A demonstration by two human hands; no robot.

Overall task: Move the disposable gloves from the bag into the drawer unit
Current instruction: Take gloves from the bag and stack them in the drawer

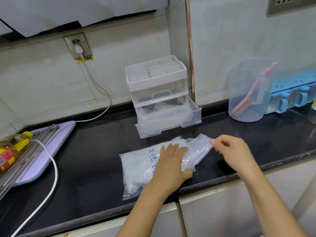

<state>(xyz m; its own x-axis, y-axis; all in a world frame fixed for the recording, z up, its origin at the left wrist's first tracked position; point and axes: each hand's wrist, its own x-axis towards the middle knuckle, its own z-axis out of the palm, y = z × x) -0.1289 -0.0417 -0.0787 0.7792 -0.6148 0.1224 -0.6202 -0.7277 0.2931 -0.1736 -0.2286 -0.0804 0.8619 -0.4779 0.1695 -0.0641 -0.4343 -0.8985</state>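
Note:
A clear plastic bag (138,166) with blue writing lies on the black counter, full of thin translucent disposable gloves. My left hand (171,161) presses flat on the bag's right half. My right hand (230,151) pinches a glove (200,142) sticking out of the bag's open right end. Behind the bag stands the clear drawer unit (157,89). Its bottom drawer (171,122) is pulled out, with translucent gloves lying in it. The upper drawer is closed.
A purple cutting board (49,149) with a metal rack and an oil bottle (12,149) lies at the left. A white cord (53,170) crosses the counter. At right stand a clear jug (248,93) holding a pink brush and a blue rack (294,89).

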